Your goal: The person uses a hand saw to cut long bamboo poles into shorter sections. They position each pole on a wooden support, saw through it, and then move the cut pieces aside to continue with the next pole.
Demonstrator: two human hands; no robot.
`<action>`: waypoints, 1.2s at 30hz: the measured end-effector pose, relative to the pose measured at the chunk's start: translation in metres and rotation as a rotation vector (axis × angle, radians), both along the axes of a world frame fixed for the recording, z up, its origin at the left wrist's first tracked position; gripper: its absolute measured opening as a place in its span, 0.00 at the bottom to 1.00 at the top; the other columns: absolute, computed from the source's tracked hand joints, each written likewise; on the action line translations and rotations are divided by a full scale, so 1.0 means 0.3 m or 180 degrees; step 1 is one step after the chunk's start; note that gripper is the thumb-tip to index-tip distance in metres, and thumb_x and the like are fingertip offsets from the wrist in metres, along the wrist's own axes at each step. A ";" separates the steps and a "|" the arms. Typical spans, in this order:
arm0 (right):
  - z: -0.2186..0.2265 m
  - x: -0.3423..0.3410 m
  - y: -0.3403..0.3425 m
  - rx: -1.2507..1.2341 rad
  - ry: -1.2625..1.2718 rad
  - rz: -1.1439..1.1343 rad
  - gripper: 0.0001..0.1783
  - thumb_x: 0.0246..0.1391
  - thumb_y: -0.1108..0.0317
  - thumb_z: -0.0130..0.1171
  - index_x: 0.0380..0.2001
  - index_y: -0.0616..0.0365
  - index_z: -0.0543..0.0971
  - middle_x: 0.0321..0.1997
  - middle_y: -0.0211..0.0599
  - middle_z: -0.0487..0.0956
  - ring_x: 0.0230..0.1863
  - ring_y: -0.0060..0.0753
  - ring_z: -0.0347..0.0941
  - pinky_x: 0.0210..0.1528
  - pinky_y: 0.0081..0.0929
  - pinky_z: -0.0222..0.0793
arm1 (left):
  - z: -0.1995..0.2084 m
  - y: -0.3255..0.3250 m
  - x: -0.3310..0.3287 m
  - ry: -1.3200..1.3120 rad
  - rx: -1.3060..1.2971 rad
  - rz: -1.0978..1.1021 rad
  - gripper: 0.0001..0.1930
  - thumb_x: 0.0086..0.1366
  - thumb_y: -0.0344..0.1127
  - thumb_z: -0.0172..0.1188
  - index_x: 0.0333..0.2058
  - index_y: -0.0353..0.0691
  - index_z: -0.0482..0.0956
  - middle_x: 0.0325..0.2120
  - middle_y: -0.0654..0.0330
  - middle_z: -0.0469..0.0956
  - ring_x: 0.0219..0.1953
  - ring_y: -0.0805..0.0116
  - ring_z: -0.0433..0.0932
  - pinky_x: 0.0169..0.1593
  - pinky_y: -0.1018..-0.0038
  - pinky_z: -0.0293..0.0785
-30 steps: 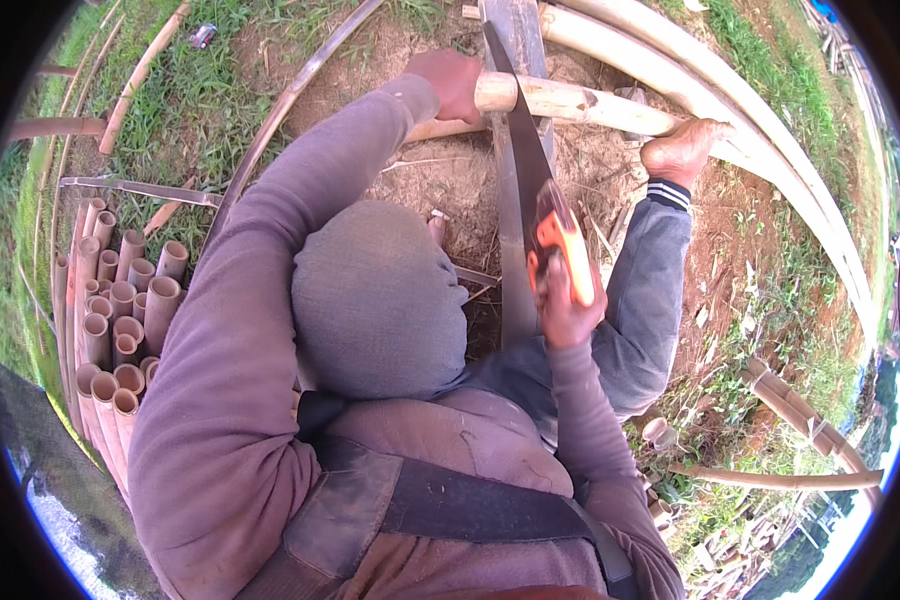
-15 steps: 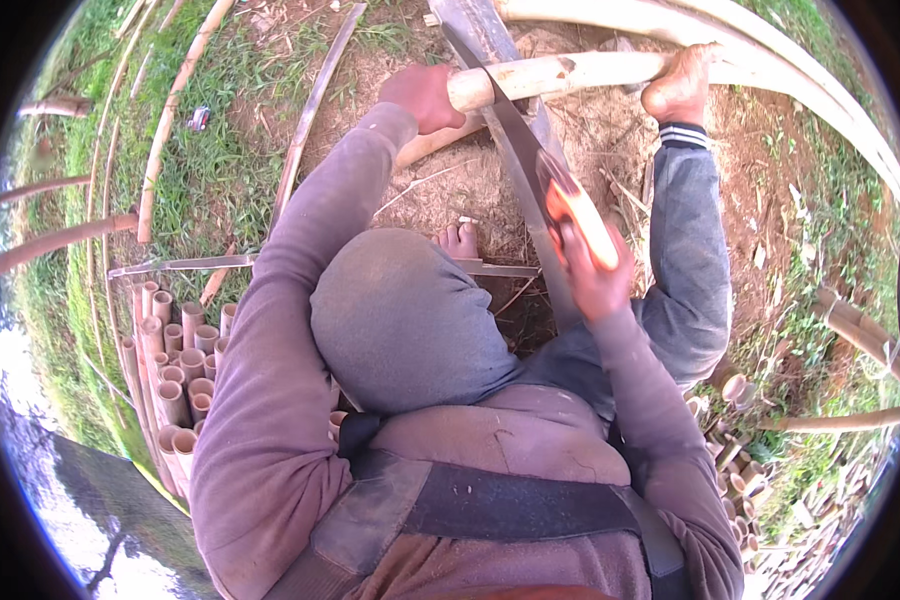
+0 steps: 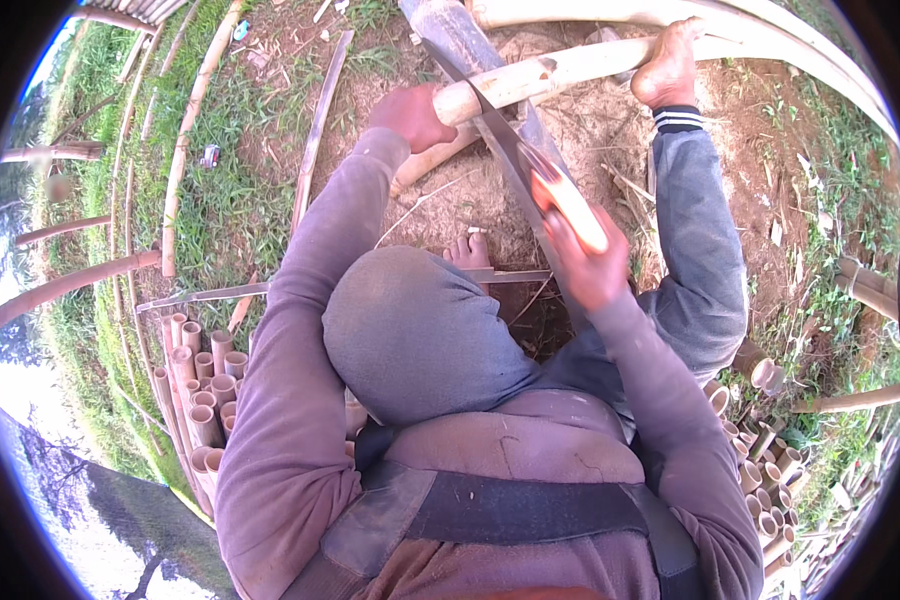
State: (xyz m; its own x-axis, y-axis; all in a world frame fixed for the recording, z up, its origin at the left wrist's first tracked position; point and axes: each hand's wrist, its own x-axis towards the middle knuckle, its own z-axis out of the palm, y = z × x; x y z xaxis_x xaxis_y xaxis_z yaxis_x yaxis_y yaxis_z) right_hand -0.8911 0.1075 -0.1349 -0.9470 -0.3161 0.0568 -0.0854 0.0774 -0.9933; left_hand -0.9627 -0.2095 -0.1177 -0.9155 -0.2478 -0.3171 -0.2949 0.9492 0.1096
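A pale bamboo pole [image 3: 560, 78] lies across a dark, worn beam [image 3: 515, 110] at the far middle. My left hand [image 3: 410, 118] is closed around the pole's left end. My right hand [image 3: 592, 255] grips the pale handle [image 3: 568, 205] of a handsaw, whose dark blade [image 3: 492, 118] crosses the pole just right of my left hand. The depth of any cut cannot be made out. My bare right foot [image 3: 667, 68] presses on the pole farther right. Below the pole's left end, another bamboo piece [image 3: 435, 160] lies on the ground.
Cut bamboo tubes [image 3: 207, 425] stand stacked at my left. More cut tubes [image 3: 770, 490] are piled at my right. Long bamboo poles [image 3: 810, 40] curve along the far right, and a flat strip [image 3: 322, 125] lies on the grass. My bent left knee [image 3: 420, 330] is between my arms.
The saw and my right hand have moved a little forward, away from my body. My left hand and foot keep their places on the pole. The whole view has shifted slightly.
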 end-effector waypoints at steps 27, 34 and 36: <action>-0.023 -0.160 -0.188 0.0285 -0.0199 -0.0095 0.20 0.61 0.62 0.72 0.45 0.70 0.81 0.37 0.48 0.86 0.38 0.29 0.82 0.42 0.31 0.78 | -0.015 0.039 -0.003 0.0188 0.0020 -0.0056 0.34 0.50 0.55 0.72 0.51 0.39 0.82 0.43 0.46 0.86 0.48 0.47 0.86 0.54 0.56 0.83; 0.099 0.173 0.208 0.0462 -0.0557 -0.0028 0.11 0.65 0.73 0.67 0.47 0.67 0.82 0.41 0.38 0.87 0.39 0.26 0.82 0.43 0.27 0.78 | -0.063 0.003 0.014 0.0125 0.0127 0.0039 0.40 0.46 0.59 0.72 0.54 0.39 0.82 0.43 0.45 0.87 0.48 0.44 0.86 0.55 0.55 0.82; 0.047 0.122 0.110 0.0199 0.0000 -0.0146 0.12 0.64 0.71 0.68 0.47 0.67 0.82 0.40 0.40 0.87 0.38 0.27 0.82 0.42 0.28 0.78 | -0.046 0.026 0.004 0.0051 0.0240 0.0064 0.40 0.46 0.59 0.72 0.55 0.38 0.82 0.44 0.44 0.87 0.48 0.43 0.86 0.55 0.55 0.82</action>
